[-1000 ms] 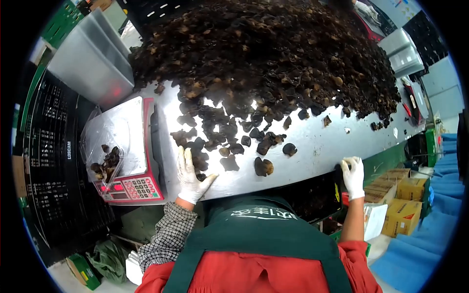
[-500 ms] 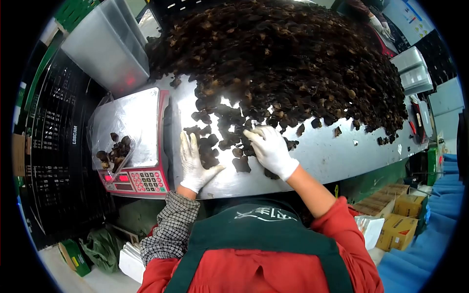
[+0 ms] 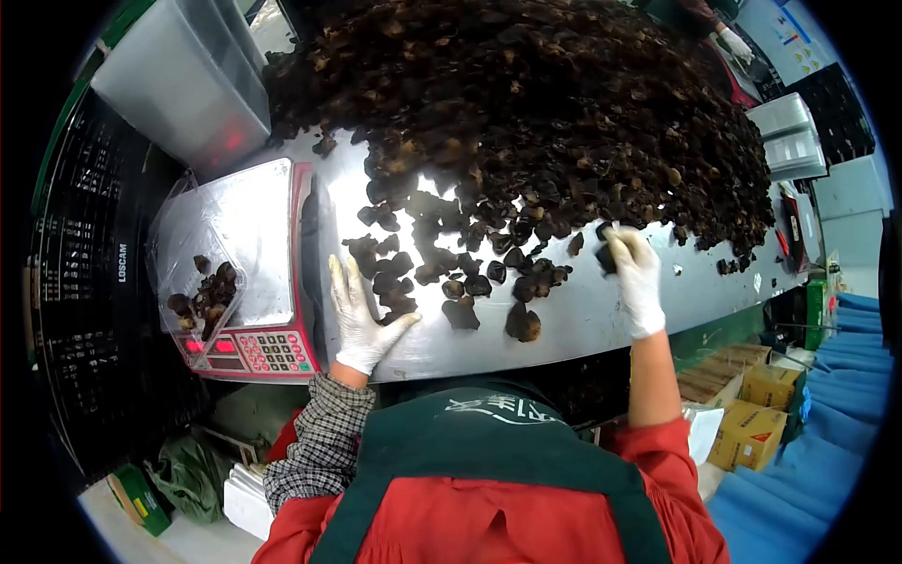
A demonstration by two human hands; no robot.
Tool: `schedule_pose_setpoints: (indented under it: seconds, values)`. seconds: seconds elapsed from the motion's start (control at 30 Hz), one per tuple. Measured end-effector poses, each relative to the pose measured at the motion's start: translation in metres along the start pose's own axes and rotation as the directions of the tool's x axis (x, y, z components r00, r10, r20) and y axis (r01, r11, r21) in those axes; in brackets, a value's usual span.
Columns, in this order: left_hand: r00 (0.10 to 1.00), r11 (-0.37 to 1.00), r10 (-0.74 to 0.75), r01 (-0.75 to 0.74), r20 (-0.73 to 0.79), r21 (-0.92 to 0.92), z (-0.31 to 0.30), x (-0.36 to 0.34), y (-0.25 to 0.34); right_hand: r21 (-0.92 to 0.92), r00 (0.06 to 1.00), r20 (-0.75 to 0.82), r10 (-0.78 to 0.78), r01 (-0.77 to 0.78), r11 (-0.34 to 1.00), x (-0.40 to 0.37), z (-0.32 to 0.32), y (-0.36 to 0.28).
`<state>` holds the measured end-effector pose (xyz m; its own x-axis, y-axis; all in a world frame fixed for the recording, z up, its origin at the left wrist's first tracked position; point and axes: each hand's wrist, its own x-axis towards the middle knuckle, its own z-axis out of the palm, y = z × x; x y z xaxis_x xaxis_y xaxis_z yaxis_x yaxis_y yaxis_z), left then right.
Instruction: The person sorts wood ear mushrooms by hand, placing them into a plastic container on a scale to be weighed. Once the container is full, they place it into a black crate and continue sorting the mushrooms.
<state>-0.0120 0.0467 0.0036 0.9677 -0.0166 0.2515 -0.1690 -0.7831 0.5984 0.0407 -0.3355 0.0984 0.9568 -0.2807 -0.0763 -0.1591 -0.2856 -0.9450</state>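
My right hand [image 3: 639, 287], in a white glove, pinches a dark wood ear mushroom [image 3: 606, 257] over the steel table [image 3: 583, 324], at the near edge of a big pile of wood ear mushrooms [image 3: 536, 122]. My left hand [image 3: 359, 324], gloved too, lies with fingers spread on the tabletop, beside several loose mushrooms [image 3: 391, 282]. Between my hands more pieces are scattered, among them a larger one [image 3: 522, 323] near the front edge. To the left, a clear plastic container [image 3: 169, 254] holding a few mushrooms rests tilted on a red digital scale [image 3: 272, 226].
Tall translucent bins [image 3: 188, 89] stand behind the scale. Black crates [image 3: 85, 282] line the left side. At the far right, another person's gloved hand [image 3: 736, 44] shows beyond the pile, with stacked clear trays [image 3: 787, 132] nearby. Cardboard boxes [image 3: 749, 432] sit below on the right.
My right hand has moved right, away from the loose pieces in the middle, and now has a mushroom in its fingers. My left hand stays spread on the table. The view has shifted slightly.
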Motion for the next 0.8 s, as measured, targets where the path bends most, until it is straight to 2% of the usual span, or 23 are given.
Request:
schedule_pose_setpoints:
  seconds: [0.07,0.13,0.2,0.27,0.33,0.4,0.47,0.5,0.53,0.6,0.67,0.73,0.77,0.8]
  values:
    - [1.000,1.000,-0.029,0.029,0.004,-0.006,0.002,0.004,-0.003,-0.266,0.996,-0.075,0.039,-0.058,0.962,-0.033,-0.051,0.011]
    - [0.999,0.999,-0.035,0.035,0.010,0.006,0.004,0.006,-0.005,-0.473,0.998,-0.059,0.013,-0.039,0.880,-0.069,-0.098,0.032]
    - [0.999,0.999,-0.033,0.033,0.014,0.011,0.004,0.008,-0.004,-0.824,0.997,-0.073,0.014,-0.068,0.563,-0.104,-0.140,0.079]
    - [0.999,0.999,-0.041,0.041,0.000,0.029,0.006,0.016,-0.002,-0.781,0.987,0.026,-0.158,0.119,0.613,-0.115,-0.130,0.086]
    - [0.999,0.998,-0.035,0.036,-0.014,0.058,0.010,0.027,-0.002,-0.705,0.971,0.126,-0.204,0.232,0.671,-0.106,-0.075,0.067]
    - [0.999,0.998,0.014,-0.016,0.035,0.056,0.020,0.037,-0.005,-0.654,0.967,0.206,-0.152,0.252,0.713,-0.090,-0.022,0.056]
    - [0.971,0.993,0.119,-0.121,0.206,-0.001,0.017,0.041,0.005,-0.585,0.941,0.278,-0.193,0.326,0.743,-0.072,0.015,0.069]
    - [0.949,0.969,0.249,-0.244,0.194,-0.048,0.015,0.038,0.009,-0.574,0.911,0.347,-0.224,0.395,0.717,-0.069,0.028,0.072]
    - [0.914,0.945,0.325,-0.306,0.242,-0.114,0.011,0.033,0.014,-0.489,0.865,0.410,-0.290,0.476,0.731,-0.069,0.038,0.072]
    - [0.897,0.930,0.368,-0.362,0.247,-0.070,0.009,0.026,0.018,-0.419,0.763,0.500,-0.409,0.627,0.657,-0.074,0.054,0.071]
    - [0.930,0.958,0.277,-0.285,0.243,0.001,0.012,0.031,0.020,-0.405,0.715,0.528,-0.458,0.686,0.605,-0.069,0.070,0.070]
    - [0.924,0.956,0.259,-0.286,0.282,0.061,0.015,0.051,0.026,-0.431,0.716,0.556,-0.422,0.682,0.591,-0.056,0.086,0.056]
    - [0.912,0.963,0.224,-0.261,0.344,0.065,0.017,0.059,0.031,-0.452,0.691,0.575,-0.438,0.714,0.535,-0.049,0.093,0.053]
    - [0.882,0.957,0.224,-0.279,0.415,0.077,0.020,0.064,0.031,-0.460,0.692,0.597,-0.406,0.710,0.533,-0.045,0.098,0.047]
